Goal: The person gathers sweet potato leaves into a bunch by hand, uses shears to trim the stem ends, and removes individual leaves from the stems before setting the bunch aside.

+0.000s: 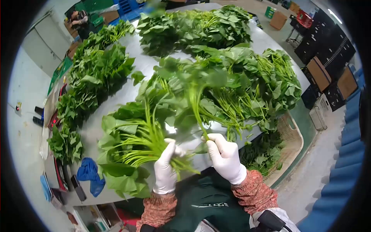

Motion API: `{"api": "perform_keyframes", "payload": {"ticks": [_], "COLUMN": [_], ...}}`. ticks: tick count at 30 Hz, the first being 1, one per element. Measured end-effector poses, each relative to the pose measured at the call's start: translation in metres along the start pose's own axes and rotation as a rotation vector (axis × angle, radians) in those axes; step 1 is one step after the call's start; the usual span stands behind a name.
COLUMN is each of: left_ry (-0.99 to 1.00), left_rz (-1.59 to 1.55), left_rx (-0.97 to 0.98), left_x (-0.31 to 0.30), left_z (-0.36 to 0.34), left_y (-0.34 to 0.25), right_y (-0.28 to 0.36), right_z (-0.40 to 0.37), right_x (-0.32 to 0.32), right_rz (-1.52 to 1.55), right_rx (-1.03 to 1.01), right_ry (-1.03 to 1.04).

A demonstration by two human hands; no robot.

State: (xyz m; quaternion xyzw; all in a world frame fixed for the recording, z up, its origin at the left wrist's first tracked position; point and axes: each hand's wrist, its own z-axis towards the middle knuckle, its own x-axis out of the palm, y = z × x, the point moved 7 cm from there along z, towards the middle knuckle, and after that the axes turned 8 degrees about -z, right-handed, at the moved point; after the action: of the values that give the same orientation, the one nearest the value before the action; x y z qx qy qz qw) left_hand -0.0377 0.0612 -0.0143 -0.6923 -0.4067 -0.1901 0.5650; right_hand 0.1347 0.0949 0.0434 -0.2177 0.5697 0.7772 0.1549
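Hands: both gloved, both closed on greens.
- left hand [165, 172]: fist wrapped round the stem ends of a bunch of greens [127, 143]. The bunch is held low over the near edge of the surface [91, 133]. Long axis runs from the fist up and to the left, stems at the hand, leaves fanned out on the far-left end and drooping below the wrist.
- right hand [225, 156]: fingers pinched on the base of a single sprig [196, 104]. The stem stands nearly upright from the hand, leaning slightly left. The leaf head at the top is motion-blurred (can't tell how many leaves).

Key relation: the sprig's cut end sits just right of the bunch's stem ends, with the two hands near each other but not touching. The two axes diverge upward, bunch to the left, sprig straight up. The right hand is the nearer one to the loose heap of greens [266, 81], which lies just beyond and right of it.

Around: a row of greens [96, 69] down the left side, a far heap [193, 27] at the back, and a basket [295, 133] with more greens hanging off the right edge. A blue cloth [89, 174] lies at near left. Black crates [328, 42] stand off to the right, and another person [79, 18] is at far left.
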Motion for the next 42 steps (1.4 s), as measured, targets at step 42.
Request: {"api": "perform_keyframes", "payload": {"ticks": [42], "left_ry": [0.082], "left_rz": [-0.064], "left_rx": [-0.109], "left_x": [0.017], "left_z": [0.0], "left_y": [0.023], "right_y": [0.0], "right_z": [0.013], "right_x": [0.024], "right_rz": [0.198], "right_rx": [-0.068], "right_ry": [0.346]}}
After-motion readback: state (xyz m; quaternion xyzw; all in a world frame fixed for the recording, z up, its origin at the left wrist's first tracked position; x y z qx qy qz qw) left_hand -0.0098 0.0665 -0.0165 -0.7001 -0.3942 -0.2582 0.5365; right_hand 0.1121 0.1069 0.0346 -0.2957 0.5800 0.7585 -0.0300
